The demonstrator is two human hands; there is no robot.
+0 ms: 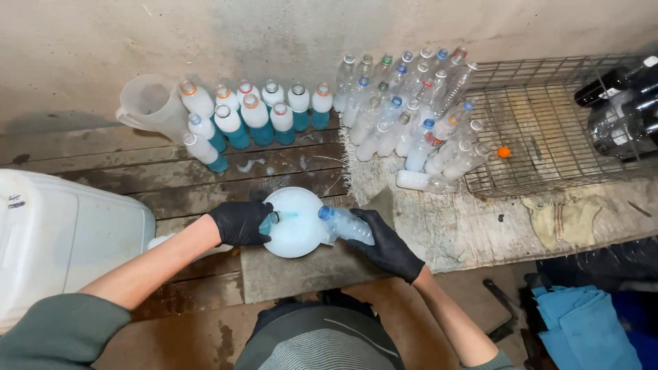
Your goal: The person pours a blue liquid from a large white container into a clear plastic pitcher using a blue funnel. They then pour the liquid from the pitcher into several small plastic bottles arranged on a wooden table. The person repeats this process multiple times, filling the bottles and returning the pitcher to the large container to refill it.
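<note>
Left hand (240, 223) grips a white funnel (295, 223); right hand (387, 247) clasps a clear bottle (346, 225) touching it.

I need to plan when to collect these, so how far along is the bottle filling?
Done: about a dozen filled bottles with blue liquid stand by the wall, next to a jug. In hand: the left hand steadies a white funnel while the right hand holds a small bottle beside it. Left: a larger group of empty bottles by the wire basket.
</note>
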